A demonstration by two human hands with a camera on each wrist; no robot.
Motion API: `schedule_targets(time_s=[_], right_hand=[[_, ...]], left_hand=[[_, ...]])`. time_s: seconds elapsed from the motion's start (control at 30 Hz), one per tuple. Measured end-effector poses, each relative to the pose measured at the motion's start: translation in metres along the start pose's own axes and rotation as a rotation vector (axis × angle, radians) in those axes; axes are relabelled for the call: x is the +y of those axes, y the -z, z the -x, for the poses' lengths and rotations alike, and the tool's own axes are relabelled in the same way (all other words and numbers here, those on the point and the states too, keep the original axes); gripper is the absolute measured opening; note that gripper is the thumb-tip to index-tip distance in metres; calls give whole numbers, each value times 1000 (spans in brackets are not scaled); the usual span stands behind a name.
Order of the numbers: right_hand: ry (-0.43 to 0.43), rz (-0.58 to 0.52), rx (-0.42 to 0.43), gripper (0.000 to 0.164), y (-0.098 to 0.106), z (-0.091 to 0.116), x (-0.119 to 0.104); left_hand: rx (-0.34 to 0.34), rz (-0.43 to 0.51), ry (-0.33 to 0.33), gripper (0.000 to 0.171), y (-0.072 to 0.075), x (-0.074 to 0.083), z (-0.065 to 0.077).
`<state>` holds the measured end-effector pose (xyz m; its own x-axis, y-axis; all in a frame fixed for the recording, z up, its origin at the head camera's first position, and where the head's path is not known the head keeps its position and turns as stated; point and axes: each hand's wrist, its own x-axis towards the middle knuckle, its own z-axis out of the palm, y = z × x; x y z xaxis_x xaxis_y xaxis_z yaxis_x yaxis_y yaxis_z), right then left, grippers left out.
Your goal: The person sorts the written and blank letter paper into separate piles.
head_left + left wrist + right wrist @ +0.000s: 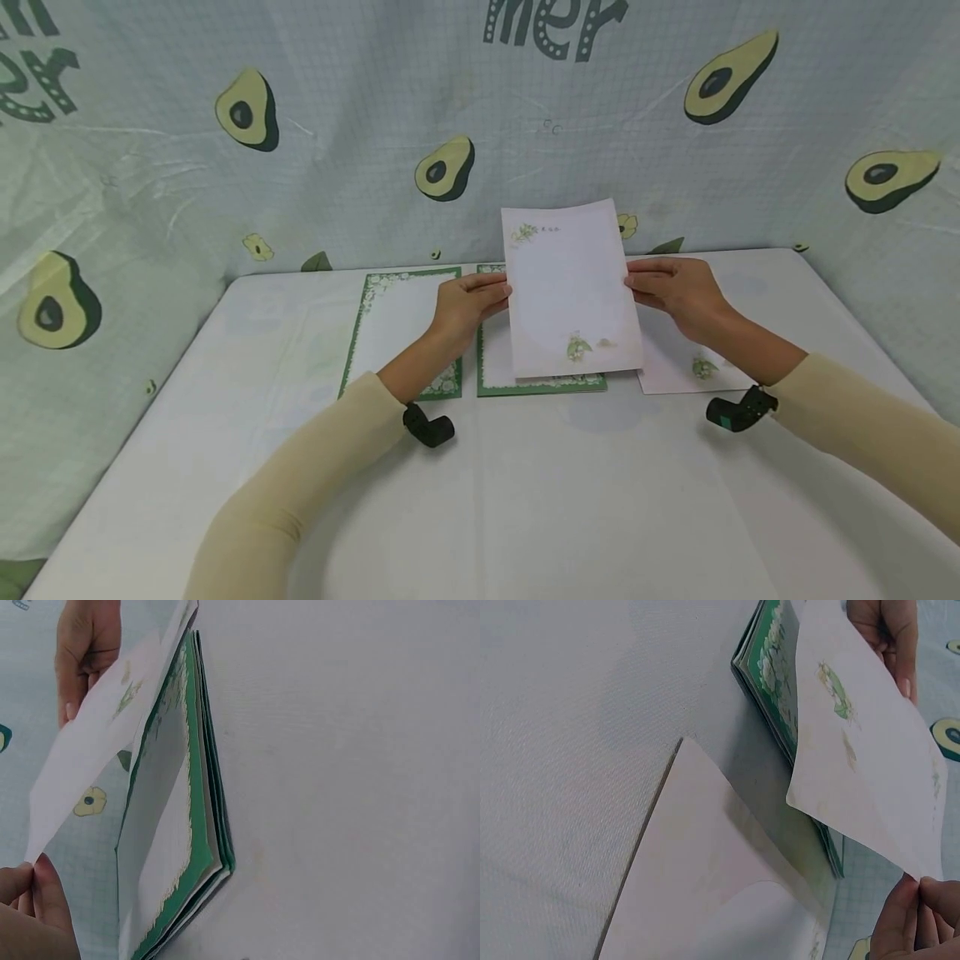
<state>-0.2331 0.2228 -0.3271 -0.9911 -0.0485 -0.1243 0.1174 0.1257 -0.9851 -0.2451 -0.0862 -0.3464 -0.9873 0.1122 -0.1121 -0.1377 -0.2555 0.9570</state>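
Observation:
Between my two hands I hold up a pale sheet of paper (570, 292) with small green floral prints at its top left and lower right. My left hand (468, 307) pinches its left edge between thumb and fingers. At the opposite edge, my right hand (678, 292) pinches it the same way. The raised sheet hangs tilted over a green-bordered stack of paper (196, 840), covering most of it in the head view. To the right lies another pale stack of paper (697, 855) with a floral print, partly behind my right hand.
Left of the middle stack lies another green-bordered paper (397, 333), partly behind my left hand. All rest toward the back of a white-covered table (585, 500). Behind it hangs a curtain (337, 108) printed with avocados. A small black device (429, 426) is on each wrist.

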Motion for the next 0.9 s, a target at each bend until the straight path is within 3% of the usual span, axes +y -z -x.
schedule_targets(time_s=[0.5, 0.9], right_hand=[[-4, 17, 18, 48, 12, 5, 2], [4, -58, 25, 43, 22, 11, 5]], left_hand=[[-5, 31, 0, 25, -11, -7, -4], [-15, 31, -12, 27, -21, -11, -5]])
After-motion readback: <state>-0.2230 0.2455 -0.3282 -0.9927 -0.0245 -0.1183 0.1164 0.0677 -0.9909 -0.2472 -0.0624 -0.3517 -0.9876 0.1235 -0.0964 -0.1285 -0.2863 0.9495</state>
